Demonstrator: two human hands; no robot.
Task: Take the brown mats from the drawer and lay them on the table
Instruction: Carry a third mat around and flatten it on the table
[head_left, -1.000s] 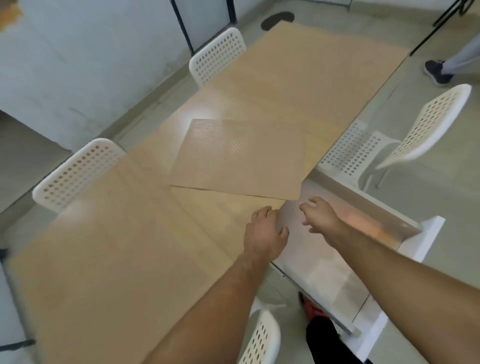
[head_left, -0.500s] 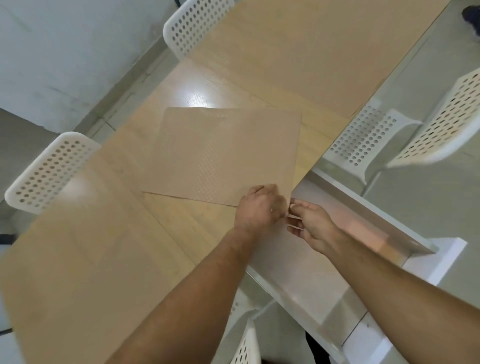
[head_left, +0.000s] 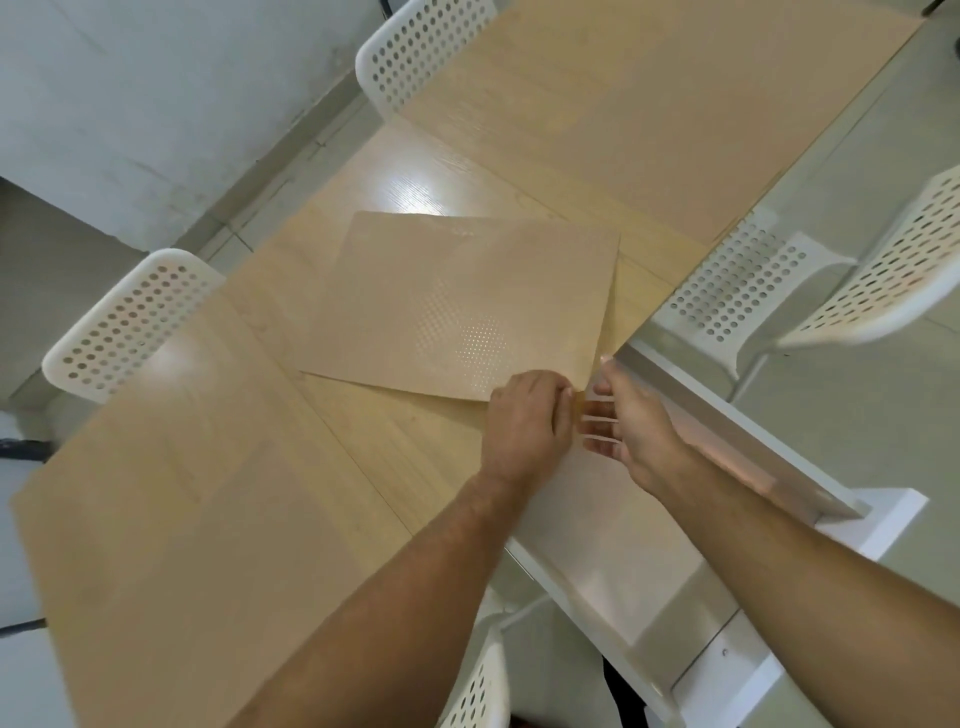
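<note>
A brown mat with a fine dotted texture lies askew on the middle of the wooden table. Its near right corner reaches the table edge beside the open white drawer. My left hand is curled over that corner and grips it. My right hand is just to the right, over the drawer, with fingers spread and pointing at the corner and the thumb against the mat's edge. Two more brown mats lie flat, one on the far end and one on the near left.
White perforated chairs stand around the table: two on the left, one on the right, and one close below me. The drawer sticks out over the floor on the right. A grey wall runs along the left.
Both hands moved forward from the table edge to the middle mat's near right corner. My left hand closed on that corner. The mat has shifted slightly.
</note>
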